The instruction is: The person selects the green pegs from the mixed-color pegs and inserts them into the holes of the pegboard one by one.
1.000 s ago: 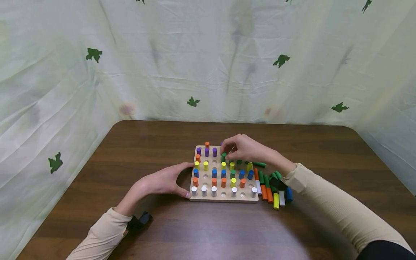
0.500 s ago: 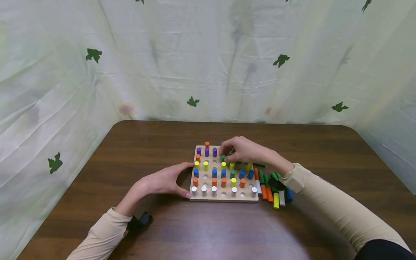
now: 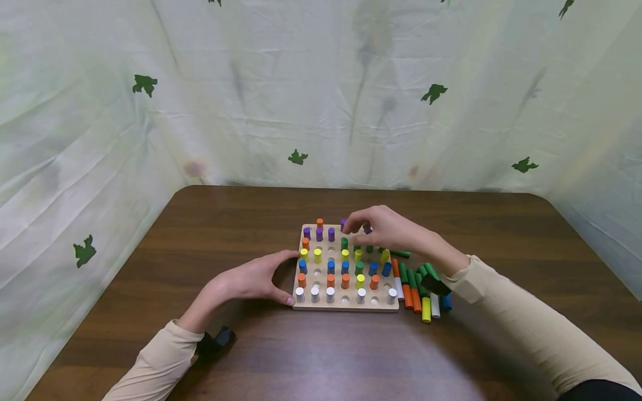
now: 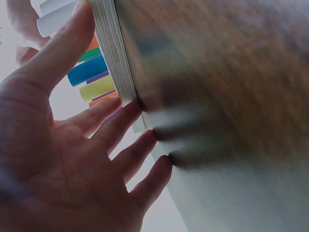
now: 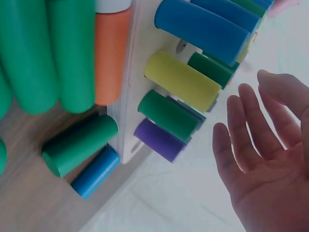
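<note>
A pale wooden pegboard point(image 3: 346, 308) lies on the table, with coloured pegs standing in rows. My left hand point(image 3: 253, 277) stays at its left side, thumb at the front corner; in the left wrist view straight fingers touch the board's edge point(image 4: 114, 48) and the table. Over the back right of the board hovers my right hand point(image 3: 388, 229), fingers relaxed and holding nothing. Just below its fingertips stands a green peg point(image 3: 344, 244). In the right wrist view, that hand point(image 5: 270, 150) is apart from the yellow peg point(image 5: 182, 81) and purple peg point(image 5: 159, 140). It hides some back-row pegs.
Loose pegs in green, orange, white, yellow and blue lie right of the board, such as a yellow peg point(image 3: 426, 311). A green peg point(image 3: 399, 253) lies beyond them. Some holes point(image 3: 345, 299) hold no peg. A pale curtain point(image 3: 321, 111) hangs behind the brown table point(image 3: 241, 217).
My right hand has let go of the green peg, which now stands in the board. The hand has lifted and shifted slightly right. The left hand has not moved.
</note>
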Motion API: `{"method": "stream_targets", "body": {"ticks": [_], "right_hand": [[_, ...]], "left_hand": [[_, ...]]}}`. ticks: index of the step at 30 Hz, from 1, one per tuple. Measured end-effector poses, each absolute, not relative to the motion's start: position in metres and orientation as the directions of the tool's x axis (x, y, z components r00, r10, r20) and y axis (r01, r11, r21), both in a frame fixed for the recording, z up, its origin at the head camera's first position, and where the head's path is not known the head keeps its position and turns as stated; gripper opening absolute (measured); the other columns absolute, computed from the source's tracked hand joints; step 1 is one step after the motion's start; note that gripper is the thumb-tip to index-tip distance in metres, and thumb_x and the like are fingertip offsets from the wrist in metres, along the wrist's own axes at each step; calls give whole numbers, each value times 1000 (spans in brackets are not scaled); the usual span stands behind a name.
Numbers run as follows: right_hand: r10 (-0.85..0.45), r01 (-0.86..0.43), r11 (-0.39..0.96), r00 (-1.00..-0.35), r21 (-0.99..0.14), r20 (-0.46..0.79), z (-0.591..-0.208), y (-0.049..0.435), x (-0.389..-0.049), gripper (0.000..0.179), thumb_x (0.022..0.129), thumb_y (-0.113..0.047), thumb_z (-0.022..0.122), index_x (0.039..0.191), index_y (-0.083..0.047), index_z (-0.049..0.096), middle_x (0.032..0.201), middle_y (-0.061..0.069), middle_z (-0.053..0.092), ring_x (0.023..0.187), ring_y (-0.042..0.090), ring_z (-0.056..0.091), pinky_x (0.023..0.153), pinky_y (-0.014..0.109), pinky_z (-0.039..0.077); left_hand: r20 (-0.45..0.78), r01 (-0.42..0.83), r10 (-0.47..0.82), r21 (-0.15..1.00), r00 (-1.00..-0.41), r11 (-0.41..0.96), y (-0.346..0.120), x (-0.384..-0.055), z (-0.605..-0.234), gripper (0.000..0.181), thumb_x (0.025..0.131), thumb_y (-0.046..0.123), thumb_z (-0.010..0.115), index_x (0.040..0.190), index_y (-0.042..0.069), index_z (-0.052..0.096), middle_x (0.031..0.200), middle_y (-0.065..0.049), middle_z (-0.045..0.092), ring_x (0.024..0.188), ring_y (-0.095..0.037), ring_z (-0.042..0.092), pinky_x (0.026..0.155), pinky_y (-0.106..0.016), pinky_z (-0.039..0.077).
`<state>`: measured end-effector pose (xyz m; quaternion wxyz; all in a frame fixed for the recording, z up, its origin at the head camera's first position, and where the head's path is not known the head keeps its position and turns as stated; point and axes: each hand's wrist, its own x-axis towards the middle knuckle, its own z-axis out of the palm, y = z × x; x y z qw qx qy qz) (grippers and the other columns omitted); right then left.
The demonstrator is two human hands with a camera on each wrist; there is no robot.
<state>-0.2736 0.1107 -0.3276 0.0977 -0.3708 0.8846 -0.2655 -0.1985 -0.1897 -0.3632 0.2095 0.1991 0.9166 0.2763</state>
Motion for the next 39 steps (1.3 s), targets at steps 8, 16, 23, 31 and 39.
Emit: {"method": "stream_targets", "body": {"ticks": [8, 16, 23, 31, 39], "right_hand": [[-670, -583, 585, -739, -563, 69, -319, 129, -262, 22, 91, -13, 71, 113, -13, 70, 109, 2, 69, 96, 15, 60, 87, 41, 53], [-584, -510, 635, -808, -580, 71, -317, 156, -255, 19, 91, -15, 71, 110, -17, 71, 106, 0, 70, 98, 13, 60, 91, 42, 50], [-557, -488, 648, -827, -585, 73, -322, 174, -253, 18, 89, -18, 74, 107, -18, 72, 99, -8, 68, 94, 13, 61, 86, 39, 51], [-541, -435, 656, -841, -617, 16, -330, 187, -254, 19, 89, -16, 75, 108, -13, 72, 97, -5, 69, 90, 17, 62, 83, 37, 53], [-564, -410, 661, -824, -628, -57, -338, 196, -259, 16, 90, -14, 73, 107, -14, 72, 97, -4, 69, 88, 19, 61, 81, 35, 53]], "left_hand": [[-281, 238, 470, 586, -837, 774, -189, -198, -363, 98, 73, 41, 87, 151, 11, 35, 152, -14, 37, 138, -32, 35, 111, -55, 29], [-281, 241, 463, 572, -840, 784, -188, -197, -362, 98, 73, 41, 87, 150, 10, 35, 152, -14, 37, 138, -33, 35, 110, -55, 30], [-275, 245, 466, 575, -841, 781, -190, -198, -364, 98, 73, 41, 87, 150, 10, 35, 152, -14, 38, 138, -33, 35, 111, -54, 30], [-278, 240, 464, 577, -841, 781, -189, -198, -364, 98, 73, 41, 87, 151, 11, 35, 152, -14, 37, 138, -33, 34, 111, -54, 29], [-277, 246, 470, 577, -838, 779, -188, -197, -362, 97, 74, 41, 86, 151, 10, 35, 152, -15, 37, 138, -34, 34, 111, -55, 29]]}}
